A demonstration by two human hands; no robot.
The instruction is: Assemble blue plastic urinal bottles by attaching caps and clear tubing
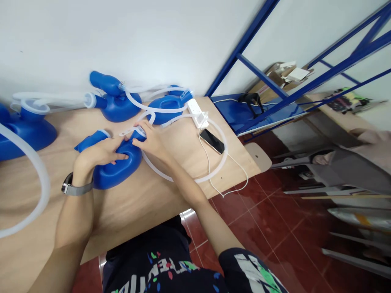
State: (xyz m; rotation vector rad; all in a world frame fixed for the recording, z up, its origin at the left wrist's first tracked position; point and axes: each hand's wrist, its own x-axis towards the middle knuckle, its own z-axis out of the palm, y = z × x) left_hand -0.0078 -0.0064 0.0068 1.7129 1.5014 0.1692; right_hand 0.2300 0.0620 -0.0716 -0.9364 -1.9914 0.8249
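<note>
A blue plastic urinal bottle [122,169] lies on the wooden table [171,203] in front of me, tilted with its neck pointing away to the right. My left hand [106,151] grips it by the handle and neck, with some fingertips hidden. Around the white-capped mouth [140,131] are the closed fingers of my right hand [151,137]. A pale strap sticks out left of the cap, near my left fingertips. Just behind my left hand lies a blue funnel-shaped piece [93,140] with a white rim. A clear hose [161,175] loops under my right forearm.
More blue bottles [122,106] with hoses stand along the wall; another bottle [30,134] is at the far left. A white power strip [195,112] and a phone [212,141] with cables lie at right. Beyond the table are a blue metal frame [244,44] and a stool [258,156].
</note>
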